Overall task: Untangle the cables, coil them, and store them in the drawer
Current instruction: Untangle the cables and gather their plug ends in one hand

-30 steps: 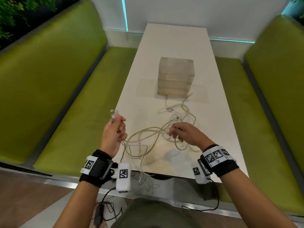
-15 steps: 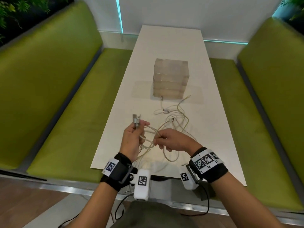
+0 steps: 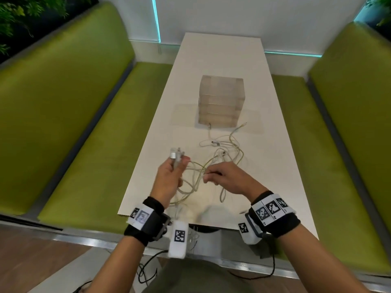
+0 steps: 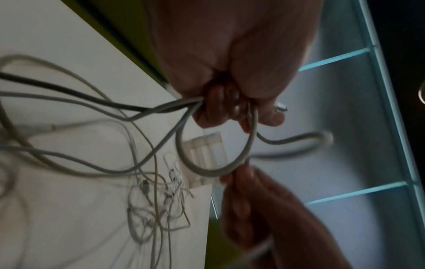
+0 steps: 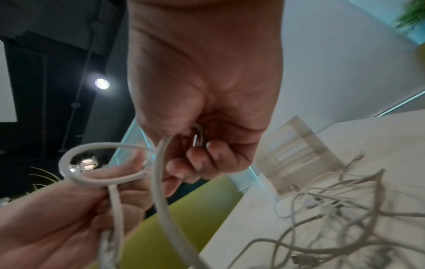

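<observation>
A tangle of pale cables (image 3: 224, 153) lies on the white table (image 3: 222, 60), trailing toward me. My left hand (image 3: 169, 176) is raised over the table's left edge and grips a thick whitish cable (image 4: 207, 171) with its plug end (image 3: 176, 155) sticking up above the fingers. My right hand (image 3: 224, 176) is just to the right, pinching the same cable (image 5: 161, 182); a loop (image 5: 101, 163) of it runs between the two hands. The translucent drawer unit (image 3: 221, 100) stands mid-table behind the tangle, its drawers closed.
Green bench seats (image 3: 84, 144) flank the table on both sides, the right one (image 3: 317, 144) close by. Cable ends (image 3: 243, 124) lie near the drawer unit's front. Dark wires (image 3: 148, 271) hang below my wrists near the floor.
My left hand has moved right, in over the table, with the plug end. The right hand has closed in on it, gathering the cable into a loop and drawing strands nearer.
</observation>
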{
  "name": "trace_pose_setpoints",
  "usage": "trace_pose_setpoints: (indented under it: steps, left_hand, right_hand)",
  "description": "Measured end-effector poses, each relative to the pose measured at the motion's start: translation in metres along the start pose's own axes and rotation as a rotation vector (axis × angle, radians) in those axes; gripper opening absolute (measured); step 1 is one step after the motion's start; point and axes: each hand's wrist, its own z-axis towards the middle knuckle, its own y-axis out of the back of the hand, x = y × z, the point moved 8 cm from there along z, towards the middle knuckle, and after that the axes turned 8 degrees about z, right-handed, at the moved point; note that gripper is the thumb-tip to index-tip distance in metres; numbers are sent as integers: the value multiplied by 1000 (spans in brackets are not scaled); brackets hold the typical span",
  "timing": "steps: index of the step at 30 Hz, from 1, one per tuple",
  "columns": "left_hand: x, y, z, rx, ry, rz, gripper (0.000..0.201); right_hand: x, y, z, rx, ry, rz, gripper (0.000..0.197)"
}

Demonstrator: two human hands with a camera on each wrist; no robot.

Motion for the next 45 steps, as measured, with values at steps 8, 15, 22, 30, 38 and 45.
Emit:
trace_pose_setpoints:
  steps: [8,15,22,30,38,45]
  left_hand:
    - [-7,-34,-9,247,41,199,22]
    - [-6,26,5,-85,-18,262,22]
    - [7,75,8,-323,54,-4,19]
    - [-4,-28,-7,83,-23,128,11]
    - [-13,-34,-10,153,-120,147,10]
    - [-11,39,5,-207,-66,-131,11]
  right_hand:
    - [11,10,-7,-285,84,175,35]
    - [-17,21,-12,-195,18,180,21]
    - [-44,57,-22,-254,40,63,20]
    - [-12,2,1,-63,93,-144,21]
    - [-11,-9,5,44,17,-169,23]
    - [-49,58,7,-268,-6,-103,21]
